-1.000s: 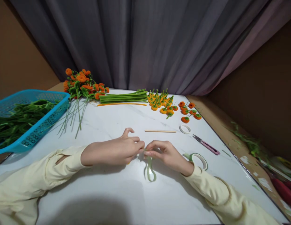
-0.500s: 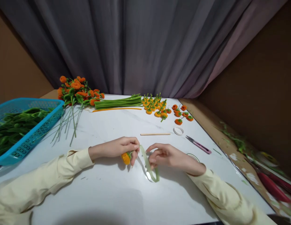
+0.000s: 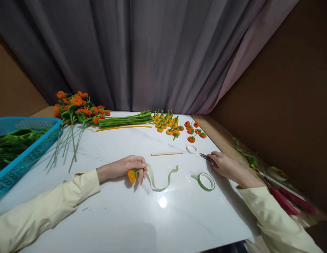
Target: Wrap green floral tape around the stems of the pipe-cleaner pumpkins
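Observation:
My left hand (image 3: 131, 166) is closed in a pinch on the short green stem of a yellow-orange fuzzy flower (image 3: 131, 176), whose head hangs below the fingers. From the same fingertips a strip of pale green tape (image 3: 159, 189) trails in a curve to the right, its far end curled up. Over at the right, my right hand (image 3: 223, 164) has its fingers around the handles of small scissors (image 3: 206, 157); the blades point left and the handles are mostly covered. Between the hands lies a roll of green tape (image 3: 206, 182) with a loose end.
Beyond the hands lie a wooden stick (image 3: 167, 154), a white ring (image 3: 191, 149), yellow flower heads (image 3: 164, 123), orange ones (image 3: 191, 139) and green stems (image 3: 126, 120). Orange flowers (image 3: 76, 102) and a blue basket (image 3: 28, 156) of leaves occupy the left. Red-handled pliers (image 3: 284, 202) sit at right.
My right hand has left the tape strip and moved right onto the scissors. The strip now hangs from my left hand alone, and the tape roll is uncovered. The view has shifted slightly.

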Demonstrator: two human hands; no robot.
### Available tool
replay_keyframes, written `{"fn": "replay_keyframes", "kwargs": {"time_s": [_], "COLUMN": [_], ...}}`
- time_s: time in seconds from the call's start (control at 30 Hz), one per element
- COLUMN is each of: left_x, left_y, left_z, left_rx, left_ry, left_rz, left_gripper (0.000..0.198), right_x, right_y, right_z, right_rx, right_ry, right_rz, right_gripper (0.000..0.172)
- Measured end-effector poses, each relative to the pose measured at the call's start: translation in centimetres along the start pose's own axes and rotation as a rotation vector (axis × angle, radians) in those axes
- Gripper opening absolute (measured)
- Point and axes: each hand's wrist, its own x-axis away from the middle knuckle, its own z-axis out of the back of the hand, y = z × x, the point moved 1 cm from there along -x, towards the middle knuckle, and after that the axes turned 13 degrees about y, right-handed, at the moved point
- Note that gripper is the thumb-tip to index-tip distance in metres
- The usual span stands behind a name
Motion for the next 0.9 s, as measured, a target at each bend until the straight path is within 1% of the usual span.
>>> {"fn": "replay_keyframes", "kwargs": {"time_s": [0.1,0.2,0.23,0.27,0.37,0.4,0.47,0.5,0.57,0.63,0.7,0.8,0.9], "left_x": [0.0,-0.1,-0.1,-0.2,-0.4,-0.4,-0.4,-0.4,-0.3,-0.3,-0.2,-0.2,-0.2], "left_y": [-0.1,-0.4,-0.5,-0.6,-0.8,-0.8,-0.8,-0.8,-0.7,-0.6,-0.5,-0.2,-0.1], "left_z": [0.1,0.3,0.3,0.4,0.7,0.8,0.8,0.8,0.7,0.7,0.6,0.6,0.7], "left_rx": [-0.012,-0.003,-0.004,-0.008,-0.027,-0.031,-0.031,-0.03,-0.027,-0.025,-0.03,-0.034,-0.031], "left_ry": [-0.003,-0.015,-0.025,-0.034,-0.048,-0.049,-0.05,-0.049,-0.057,-0.082,-0.111,-0.129,-0.134], "left_rz": [-0.002,0.001,0.002,0.003,0.002,0.004,0.007,0.009,0.015,0.025,0.036,0.049,0.06], "left_gripper": [0.022,0.023,0.023,0.023,0.023,0.023,0.024,0.024,0.023,0.023,0.024,0.026,0.025], "right_x": [-0.9,-1.2,-1.1,-1.0,-0.5,-0.5,-0.9,-1.3,-2.2,-3.2,-3.7,-3.5,-3.0], "right_y": [-1.1,-0.6,-0.4,-0.2,-0.7,-1.4,-3.4,-4.7,-7.2,-9.4,-11.0,-12.2,-12.5], "right_z": [-0.1,0.6,1.0,1.6,3.8,4.6,5.8,6.2,6.3,5.8,4.9,3.8,3.3], "right_rx": [0.043,0.026,-0.026,-0.106,-0.511,-0.597,-0.736,-0.796,-0.878,-0.955,-1.069,-1.215,-1.312], "right_ry": [0.0,0.007,0.017,0.038,0.137,0.16,0.149,0.123,0.011,-0.093,-0.249,-0.426,-0.516], "right_rz": [-0.011,-0.028,-0.03,-0.029,-0.01,0.004,0.016,0.016,0.036,0.048,0.031,-0.079,-0.2], "right_gripper": [0.03,0.027,0.026,0.026,0.028,0.032,0.041,0.045,0.047,0.048,0.051,0.046,0.039]}}
